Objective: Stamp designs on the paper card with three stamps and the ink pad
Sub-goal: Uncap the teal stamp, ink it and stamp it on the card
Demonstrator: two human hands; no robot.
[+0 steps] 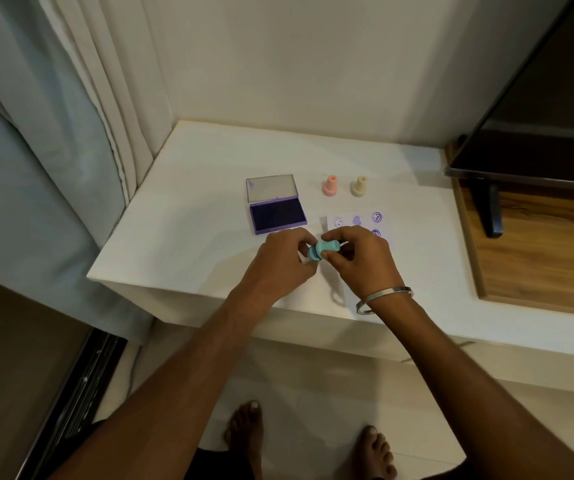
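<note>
A teal stamp (323, 249) lies sideways in the air between both hands, just above the table's front part. My right hand (361, 261) pinches its handle end and my left hand (284, 263) holds its wide base end. Behind the hands lies the paper card (356, 221) with several purple prints on it; its near edge is hidden by my right hand. The purple ink pad (277, 214) sits open to the card's left, lid (271, 188) tipped back. A pink stamp (330, 185) and a cream stamp (359, 186) stand upright behind the card.
The white table (192, 237) ends at a front edge close to my wrists and meets curtains (81, 140) on the left. A dark screen on a stand (521, 140) rests over a wooden surface (538, 254) at the right. My bare feet show on the floor below.
</note>
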